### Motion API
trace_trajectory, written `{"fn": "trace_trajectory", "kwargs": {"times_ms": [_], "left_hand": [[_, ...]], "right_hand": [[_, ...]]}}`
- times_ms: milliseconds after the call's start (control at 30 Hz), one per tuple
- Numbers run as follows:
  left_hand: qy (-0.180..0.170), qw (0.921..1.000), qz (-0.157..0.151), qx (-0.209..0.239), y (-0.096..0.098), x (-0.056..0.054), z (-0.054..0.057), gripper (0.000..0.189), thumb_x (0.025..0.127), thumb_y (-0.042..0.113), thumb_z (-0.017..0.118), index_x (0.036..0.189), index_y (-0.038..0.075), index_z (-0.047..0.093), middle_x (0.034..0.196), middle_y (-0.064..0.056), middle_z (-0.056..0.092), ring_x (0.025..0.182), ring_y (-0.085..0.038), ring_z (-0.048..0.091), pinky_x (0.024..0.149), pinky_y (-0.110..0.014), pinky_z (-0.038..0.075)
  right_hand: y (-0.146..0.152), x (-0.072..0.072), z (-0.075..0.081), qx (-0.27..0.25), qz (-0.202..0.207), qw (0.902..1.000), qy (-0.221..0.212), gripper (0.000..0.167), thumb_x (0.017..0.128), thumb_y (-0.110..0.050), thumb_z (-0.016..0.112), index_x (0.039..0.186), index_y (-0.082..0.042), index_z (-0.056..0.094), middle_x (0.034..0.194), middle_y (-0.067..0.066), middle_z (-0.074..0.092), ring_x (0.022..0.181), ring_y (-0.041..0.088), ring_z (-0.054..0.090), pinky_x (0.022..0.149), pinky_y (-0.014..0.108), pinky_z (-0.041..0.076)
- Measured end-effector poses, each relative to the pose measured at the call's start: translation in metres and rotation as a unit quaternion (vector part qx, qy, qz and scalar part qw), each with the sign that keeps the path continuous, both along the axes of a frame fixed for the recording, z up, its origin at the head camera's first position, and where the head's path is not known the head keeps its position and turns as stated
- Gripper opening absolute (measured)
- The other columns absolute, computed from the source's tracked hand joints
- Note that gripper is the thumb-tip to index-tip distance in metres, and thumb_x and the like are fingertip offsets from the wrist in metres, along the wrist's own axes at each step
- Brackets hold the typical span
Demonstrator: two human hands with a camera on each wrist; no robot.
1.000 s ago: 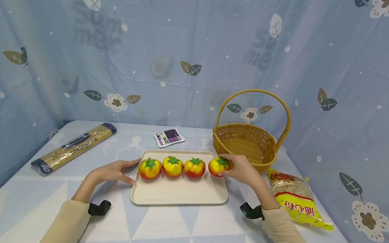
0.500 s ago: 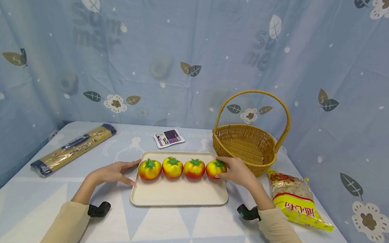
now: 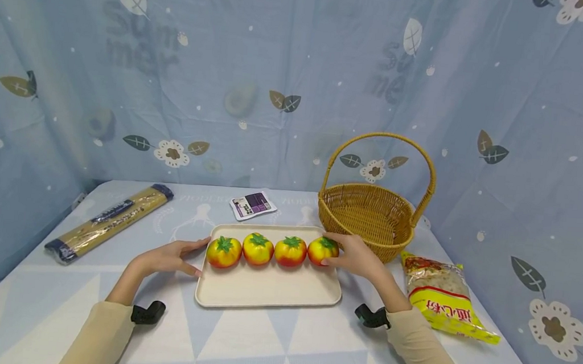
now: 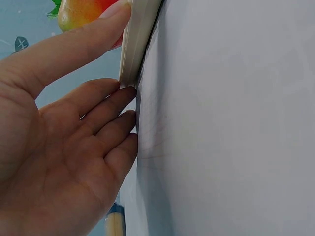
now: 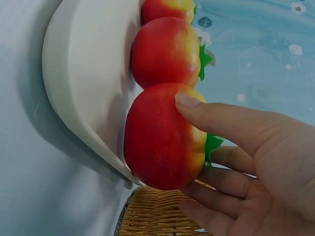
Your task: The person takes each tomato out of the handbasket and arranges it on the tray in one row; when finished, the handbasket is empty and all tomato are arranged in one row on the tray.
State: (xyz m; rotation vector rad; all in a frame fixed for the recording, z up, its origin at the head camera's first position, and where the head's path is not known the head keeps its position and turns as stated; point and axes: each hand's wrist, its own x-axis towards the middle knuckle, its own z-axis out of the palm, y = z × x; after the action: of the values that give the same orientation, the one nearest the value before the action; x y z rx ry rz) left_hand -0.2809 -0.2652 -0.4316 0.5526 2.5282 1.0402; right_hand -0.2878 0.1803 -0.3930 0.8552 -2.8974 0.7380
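A cream tray [image 3: 269, 292] lies on the table, with a row of red-and-yellow tomatoes topped by green leaves along its far side. My right hand [image 3: 357, 258] holds the rightmost tomato [image 3: 323, 251], thumb on the near side. In the right wrist view this tomato [image 5: 165, 137] sits on the tray beside another tomato [image 5: 167, 54]; the fingertips behind it are partly hidden. At the tray's left end, my left hand [image 3: 172, 257] touches the rim with fingers spread. The left wrist view shows its thumb against the tray edge [image 4: 135, 49] and its fingers extended beside it.
A wicker basket [image 3: 366, 211] with a tall handle stands behind the right hand. A yellow food bag [image 3: 446, 300] lies to its right. Farther back are a small purple-and-white packet [image 3: 253, 205] and, at left, a long pasta pack [image 3: 111, 222].
My right hand has moved slightly left with the tomato, which now stands close to its neighbour in the row. The left hand has stayed at the tray's edge.
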Motion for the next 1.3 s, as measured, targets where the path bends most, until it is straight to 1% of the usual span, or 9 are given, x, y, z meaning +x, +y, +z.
{"fn": "trace_trajectory", "kwargs": {"times_ms": [233,467,700,867,933,1000,1133,1167,1300], "left_hand": [[0.000,1.0000,0.003,-0.006,0.0012,0.0003,0.0018,0.092,0.080,0.028,0.078,0.150,-0.002,0.026,0.152,-0.028,0.023,0.139,-0.049,0.020,0.108,-0.063,0.020],[-0.001,1.0000,0.004,-0.005,0.0013,0.0006,0.0016,0.093,0.079,0.028,0.078,0.150,-0.003,0.026,0.152,-0.029,0.023,0.139,-0.049,0.020,0.109,-0.063,0.020],[-0.003,1.0000,0.003,-0.004,0.0009,0.0004,0.0012,0.092,0.080,0.028,0.078,0.150,-0.003,0.026,0.152,-0.030,0.022,0.139,-0.049,0.019,0.108,-0.063,0.020],[-0.002,0.9999,0.006,-0.009,0.0011,-0.0002,0.0021,0.093,0.080,0.029,0.078,0.150,-0.002,0.026,0.153,-0.029,0.023,0.139,-0.049,0.020,0.108,-0.063,0.021],[0.002,0.9999,0.005,-0.012,0.0011,-0.0008,0.0028,0.094,0.080,0.030,0.078,0.150,-0.001,0.026,0.153,-0.028,0.023,0.139,-0.048,0.021,0.108,-0.063,0.022],[0.003,0.9999,0.004,-0.013,0.0012,-0.0010,0.0032,0.094,0.080,0.030,0.078,0.150,-0.001,0.025,0.152,-0.028,0.023,0.139,-0.048,0.021,0.108,-0.062,0.022],[0.004,0.9999,0.002,-0.013,0.0012,-0.0004,0.0035,0.094,0.080,0.030,0.078,0.150,-0.002,0.026,0.152,-0.029,0.023,0.138,-0.049,0.021,0.108,-0.063,0.022],[0.003,0.9999,0.003,-0.012,0.0012,-0.0002,0.0033,0.094,0.079,0.029,0.078,0.150,-0.002,0.026,0.152,-0.029,0.023,0.138,-0.049,0.021,0.108,-0.063,0.022],[0.000,0.9999,0.007,-0.012,0.0014,0.0001,0.0019,0.094,0.079,0.029,0.078,0.150,-0.001,0.026,0.152,-0.029,0.023,0.138,-0.049,0.021,0.108,-0.063,0.022]], "right_hand": [[-0.0002,-0.0015,-0.0011,0.000,0.010,0.9999,0.008,0.065,0.081,-0.025,0.079,0.135,0.001,0.054,0.121,0.017,0.064,0.078,0.023,0.055,0.068,0.030,0.042],[-0.0012,-0.0017,-0.0022,0.003,-0.011,0.9999,0.012,0.060,0.080,-0.022,0.080,0.130,0.003,0.058,0.115,0.016,0.066,0.077,0.021,0.054,0.068,0.030,0.043],[-0.0015,-0.0021,-0.0037,0.008,-0.012,0.9999,0.006,0.062,0.080,-0.024,0.080,0.132,0.003,0.057,0.116,0.015,0.066,0.073,0.018,0.052,0.065,0.029,0.042],[-0.0003,-0.0039,-0.0035,0.004,-0.004,1.0000,0.005,0.066,0.081,-0.024,0.079,0.135,0.003,0.053,0.106,0.013,0.068,0.064,0.014,0.048,0.061,0.027,0.041],[-0.0001,-0.0039,-0.0022,-0.002,-0.006,0.9999,0.008,0.068,0.081,-0.025,0.080,0.136,0.002,0.052,0.106,0.011,0.067,0.064,0.012,0.047,0.062,0.027,0.041],[-0.0003,-0.0032,-0.0009,-0.004,-0.014,0.9999,0.006,0.068,0.081,-0.025,0.080,0.137,0.001,0.052,0.095,0.013,0.067,0.061,0.012,0.046,0.060,0.027,0.041],[-0.0010,-0.0009,0.0012,-0.006,-0.023,0.9997,0.003,0.065,0.080,-0.026,0.080,0.135,-0.001,0.055,0.089,0.011,0.066,0.055,0.011,0.040,0.056,0.027,0.039],[-0.0012,-0.0006,0.0012,-0.004,-0.022,0.9997,0.004,0.064,0.080,-0.025,0.080,0.134,0.000,0.055,0.091,0.012,0.067,0.056,0.012,0.042,0.057,0.027,0.039],[-0.0021,0.0005,0.0010,0.003,-0.013,0.9999,0.011,0.061,0.080,-0.023,0.080,0.132,0.002,0.057,0.117,0.014,0.066,0.070,0.018,0.052,0.064,0.028,0.042]]}}
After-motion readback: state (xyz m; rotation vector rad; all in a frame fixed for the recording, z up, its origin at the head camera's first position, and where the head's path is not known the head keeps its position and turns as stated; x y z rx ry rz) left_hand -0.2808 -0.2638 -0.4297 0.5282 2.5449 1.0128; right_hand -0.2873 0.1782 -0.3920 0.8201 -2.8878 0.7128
